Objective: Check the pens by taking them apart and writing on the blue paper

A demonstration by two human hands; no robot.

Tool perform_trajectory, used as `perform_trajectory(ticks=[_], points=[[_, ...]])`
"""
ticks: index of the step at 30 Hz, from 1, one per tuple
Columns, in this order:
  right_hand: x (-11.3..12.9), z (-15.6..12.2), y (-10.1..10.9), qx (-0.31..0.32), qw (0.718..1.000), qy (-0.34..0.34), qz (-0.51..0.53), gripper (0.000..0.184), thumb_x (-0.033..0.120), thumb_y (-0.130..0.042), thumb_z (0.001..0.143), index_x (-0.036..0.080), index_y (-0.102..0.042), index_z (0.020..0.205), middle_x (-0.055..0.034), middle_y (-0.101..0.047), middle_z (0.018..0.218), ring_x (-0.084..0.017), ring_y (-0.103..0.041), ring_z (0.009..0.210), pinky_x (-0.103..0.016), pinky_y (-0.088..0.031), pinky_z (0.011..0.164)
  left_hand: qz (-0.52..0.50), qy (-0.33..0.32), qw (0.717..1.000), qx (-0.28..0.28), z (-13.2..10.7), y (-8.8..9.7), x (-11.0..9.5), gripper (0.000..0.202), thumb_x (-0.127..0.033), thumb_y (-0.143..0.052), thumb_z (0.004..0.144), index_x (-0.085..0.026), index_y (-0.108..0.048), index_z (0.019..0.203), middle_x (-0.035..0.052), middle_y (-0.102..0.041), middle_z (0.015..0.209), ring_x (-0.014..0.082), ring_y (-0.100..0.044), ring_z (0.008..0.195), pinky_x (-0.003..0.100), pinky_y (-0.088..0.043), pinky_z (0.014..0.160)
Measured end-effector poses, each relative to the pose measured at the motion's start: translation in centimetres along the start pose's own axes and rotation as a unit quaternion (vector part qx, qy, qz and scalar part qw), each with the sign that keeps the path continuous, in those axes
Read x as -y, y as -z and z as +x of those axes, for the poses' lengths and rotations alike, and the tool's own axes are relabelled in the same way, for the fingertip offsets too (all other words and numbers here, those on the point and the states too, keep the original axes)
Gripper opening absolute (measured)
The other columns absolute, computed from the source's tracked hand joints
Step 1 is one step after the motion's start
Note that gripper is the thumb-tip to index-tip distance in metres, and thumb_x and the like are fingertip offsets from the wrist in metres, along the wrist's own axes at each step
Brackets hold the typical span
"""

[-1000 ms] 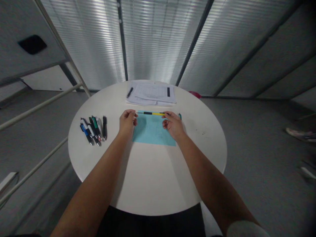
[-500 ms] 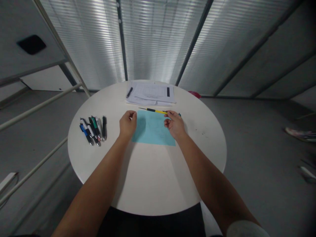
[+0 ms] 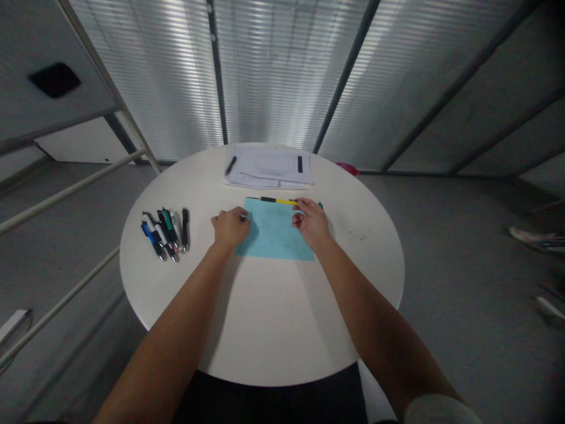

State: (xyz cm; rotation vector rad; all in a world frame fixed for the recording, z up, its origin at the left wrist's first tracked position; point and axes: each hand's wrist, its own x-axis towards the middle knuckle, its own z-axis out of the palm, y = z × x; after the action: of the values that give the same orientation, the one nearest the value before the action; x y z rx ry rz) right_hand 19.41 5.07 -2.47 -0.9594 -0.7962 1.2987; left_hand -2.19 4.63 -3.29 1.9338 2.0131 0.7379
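Note:
A light blue sheet of paper [image 3: 276, 235] lies flat in the middle of the round white table [image 3: 265, 318]. My right hand [image 3: 310, 224] rests at the sheet's far right corner, fingers pinched on the end of a thin yellow and black pen [image 3: 273, 200] that runs along the sheet's far edge. My left hand [image 3: 229, 227] sits curled at the sheet's left edge with a small shiny item at its fingertips, too small to name.
Several pens [image 3: 165, 232] lie in a row at the table's left side. A stack of white printed papers [image 3: 270, 168] with a black pen on it sits at the far edge. A metal railing runs along the left. Someone's shoe [image 3: 534, 238] shows at the right.
My left hand let go of the pen's left end and drew back and down to the sheet's left edge. The right hand kept the pen, which tilted and then settled along the far edge.

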Motion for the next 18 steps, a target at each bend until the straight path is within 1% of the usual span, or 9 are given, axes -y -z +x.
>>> perform_trajectory(ticks=[5, 13, 18], points=[[0.14, -0.06, 0.02, -0.002, 1.0, -0.001, -0.009, 0.018, 0.029, -0.065, 0.07, 0.022, -0.06, 0.087, 0.0035, -0.06, 0.068, -0.008, -0.051, 0.042, -0.022, -0.038, 0.038, -0.003, 0.004, 1.0, 0.007, -0.04, 0.21, -0.24, 0.027, -0.028, -0.052, 0.078, -0.026, -0.07, 0.097, 0.0075, -0.073, 0.094, 0.0326, -0.058, 0.103, 0.051, -0.033, 0.092], [0.01, 0.09, 0.21, 0.004, 1.0, -0.001, -0.016, 0.018, 0.029, -0.065, 0.072, 0.022, -0.06, 0.089, 0.0031, -0.06, 0.07, -0.008, -0.051, 0.043, -0.023, -0.038, 0.04, 0.004, -0.004, 1.0, 0.022, -0.29, 0.65, -0.67, 0.029, -0.03, -0.051, 0.078, -0.027, -0.07, 0.1, 0.0068, -0.073, 0.095, 0.0329, -0.057, 0.104, 0.051, -0.033, 0.093], [0.02, 0.08, 0.15, 0.004, 1.0, 0.0, -0.018, 0.021, 0.031, -0.068, 0.069, 0.023, -0.061, 0.087, 0.0037, -0.06, 0.068, -0.008, -0.051, 0.043, -0.022, -0.037, 0.039, -0.027, 0.001, 1.0, 0.006, -0.18, 0.64, -0.61, 0.026, -0.029, -0.052, 0.078, -0.026, -0.07, 0.097, 0.0073, -0.073, 0.09, 0.0332, -0.059, 0.101, 0.052, -0.032, 0.093]])
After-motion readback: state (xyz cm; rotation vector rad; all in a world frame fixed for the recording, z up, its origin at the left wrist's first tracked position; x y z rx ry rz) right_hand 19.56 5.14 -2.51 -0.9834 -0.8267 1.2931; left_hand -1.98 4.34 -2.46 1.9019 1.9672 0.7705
